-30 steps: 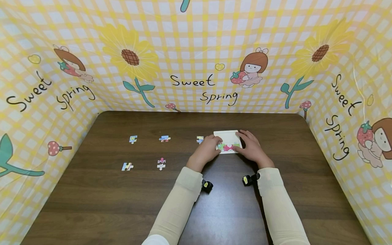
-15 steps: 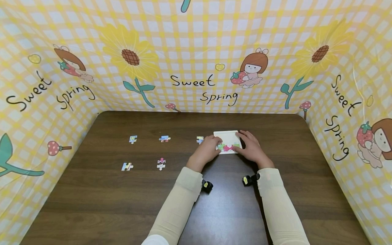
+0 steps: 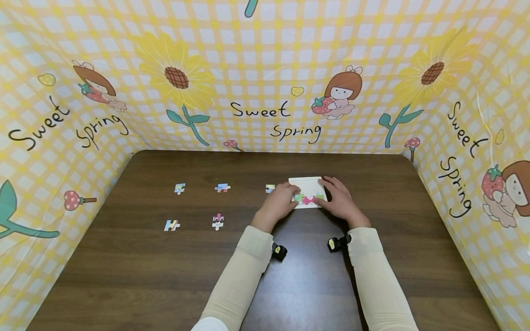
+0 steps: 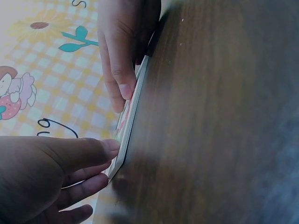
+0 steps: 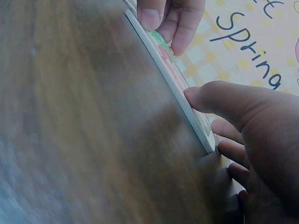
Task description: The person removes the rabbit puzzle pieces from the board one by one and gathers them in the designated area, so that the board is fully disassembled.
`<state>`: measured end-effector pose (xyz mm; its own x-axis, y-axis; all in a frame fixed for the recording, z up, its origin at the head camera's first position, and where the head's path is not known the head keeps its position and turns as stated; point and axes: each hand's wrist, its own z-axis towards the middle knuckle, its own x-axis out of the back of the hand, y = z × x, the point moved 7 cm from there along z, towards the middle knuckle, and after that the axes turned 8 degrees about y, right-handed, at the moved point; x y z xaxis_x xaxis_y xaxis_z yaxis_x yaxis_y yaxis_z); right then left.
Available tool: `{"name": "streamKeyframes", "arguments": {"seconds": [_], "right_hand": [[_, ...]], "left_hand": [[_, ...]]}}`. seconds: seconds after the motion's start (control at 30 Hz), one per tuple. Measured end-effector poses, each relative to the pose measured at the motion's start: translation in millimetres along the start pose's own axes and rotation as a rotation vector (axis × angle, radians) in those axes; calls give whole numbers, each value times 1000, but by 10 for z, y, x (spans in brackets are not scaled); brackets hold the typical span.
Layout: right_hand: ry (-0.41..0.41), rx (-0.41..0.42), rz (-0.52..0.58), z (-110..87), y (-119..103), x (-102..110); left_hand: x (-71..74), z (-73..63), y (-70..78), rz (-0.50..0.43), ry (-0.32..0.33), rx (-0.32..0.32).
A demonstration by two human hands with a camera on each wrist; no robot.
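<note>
A small white puzzle tray [image 3: 309, 185] lies on the dark wooden table, right of the middle in the head view. Along its near side runs a row of pink and green puzzle pieces [image 3: 308, 200]; the rest of its white floor is bare. My left hand [image 3: 278, 201] grips the tray's left side, and my right hand [image 3: 342, 200] holds the right side. In the left wrist view, the left thumb [image 4: 111, 145] rests at the front rim with the fingers around the corner. The right thumb [image 5: 194, 95] presses on the near row in the right wrist view.
Left of the tray lie several loose puzzle pieces: one [image 3: 270, 188] beside the left hand, a blue one [image 3: 222, 187], another [image 3: 180, 188] farther left, and two nearer ones [image 3: 171, 225] [image 3: 217, 221]. A yellow checked cloth [image 3: 265, 59] encloses the table's back and sides.
</note>
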<state>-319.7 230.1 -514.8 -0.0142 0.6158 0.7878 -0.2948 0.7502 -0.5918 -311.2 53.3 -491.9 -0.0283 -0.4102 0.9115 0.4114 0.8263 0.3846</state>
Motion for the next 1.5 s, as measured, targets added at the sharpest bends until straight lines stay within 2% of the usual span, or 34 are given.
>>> {"name": "streamKeyframes", "arguments": {"seconds": [0.5, 0.83, 0.93, 1.13, 1.3, 1.5], "right_hand": [[-2, 4, -5, 6, 2, -3], [-6, 9, 7, -13, -24, -23], [-8, 6, 12, -16, -34, -12], [-15, -4, 19, -24, -25, -5], [-22, -1, 22, -26, -10, -21], [-14, 3, 17, -13, -18, -8]], "left_hand": [[-7, 12, -35, -21, 5, -7], [22, -54, -30, -78, 0, 15], [84, -93, -5, -71, -5, 1], [296, -222, 14, 6, -14, -87], [509, -398, -45, 22, -31, -137], [740, -654, -162, -10, -45, -207]]}}
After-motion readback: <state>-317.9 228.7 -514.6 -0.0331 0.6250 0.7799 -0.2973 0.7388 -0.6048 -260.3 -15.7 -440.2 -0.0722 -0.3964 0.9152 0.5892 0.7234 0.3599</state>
